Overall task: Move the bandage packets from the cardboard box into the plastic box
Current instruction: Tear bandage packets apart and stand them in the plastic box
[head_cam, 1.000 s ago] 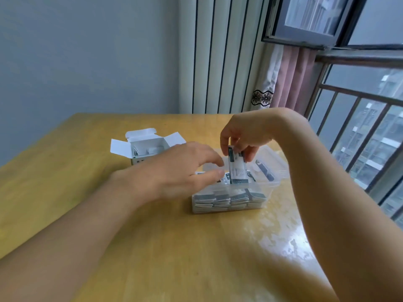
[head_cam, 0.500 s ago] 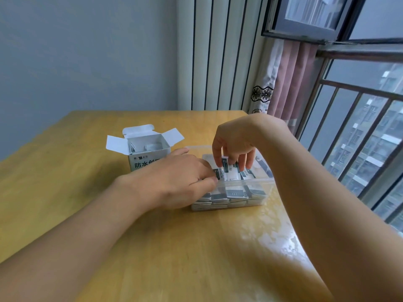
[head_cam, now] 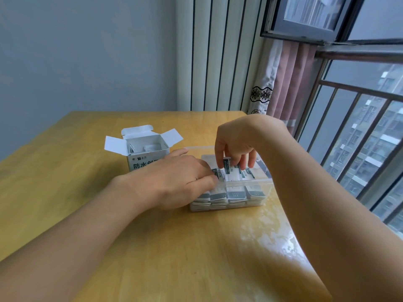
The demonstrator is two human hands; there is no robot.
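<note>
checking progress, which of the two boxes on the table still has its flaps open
The white cardboard box, left of the clear plastic box: its top flaps are folded outward. The plastic box has no flaps and is packed with bandage packets.

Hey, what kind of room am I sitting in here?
Probably a room in a high-rise flat: a wooden table by a barred window facing apartment towers, with a pink curtain alongside.
</note>
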